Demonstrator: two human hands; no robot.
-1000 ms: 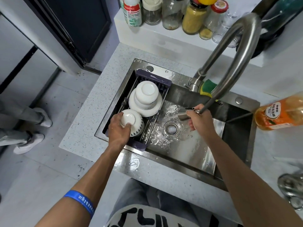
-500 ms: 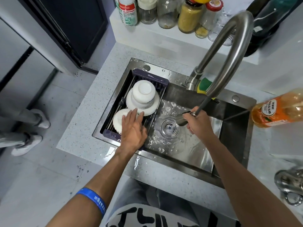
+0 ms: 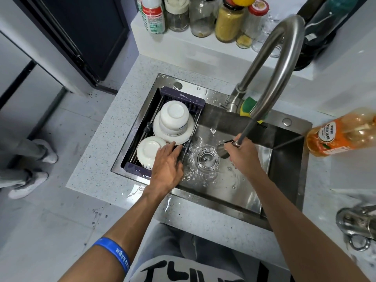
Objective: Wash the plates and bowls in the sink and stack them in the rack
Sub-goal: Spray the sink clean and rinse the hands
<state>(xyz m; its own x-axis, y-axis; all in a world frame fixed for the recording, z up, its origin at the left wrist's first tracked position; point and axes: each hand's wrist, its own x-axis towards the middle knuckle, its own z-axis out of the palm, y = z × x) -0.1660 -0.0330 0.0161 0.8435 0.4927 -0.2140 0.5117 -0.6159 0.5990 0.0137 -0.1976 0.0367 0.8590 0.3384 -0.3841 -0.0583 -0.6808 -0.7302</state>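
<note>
A dark rack [image 3: 183, 96] spans the left part of the steel sink [image 3: 240, 192]. At its far end an upturned white bowl [image 3: 174, 117] sits on a white plate [image 3: 175, 137]. Nearer me a ribbed white bowl [image 3: 149, 150] lies upside down in the rack. My left hand [image 3: 167, 165] hovers with straight fingers over the rack's right rail, beside that bowl, holding nothing. My right hand [image 3: 243, 154] grips the pull-out spray head [image 3: 222, 150] of the tap, and water runs onto the drain [image 3: 207, 158].
The curved steel tap [image 3: 282, 64] arches over the sink. A green and yellow sponge [image 3: 249, 105] lies behind it. An orange soap bottle [image 3: 341, 132] stands at the right. Several jars [image 3: 230, 19] line the back ledge. Someone's shoes [image 3: 28, 184] are on the floor at left.
My left hand set the ribbed bowl upside down in the rack, let go, and has drawn back to the right. My right hand keeps holding the spray head.
</note>
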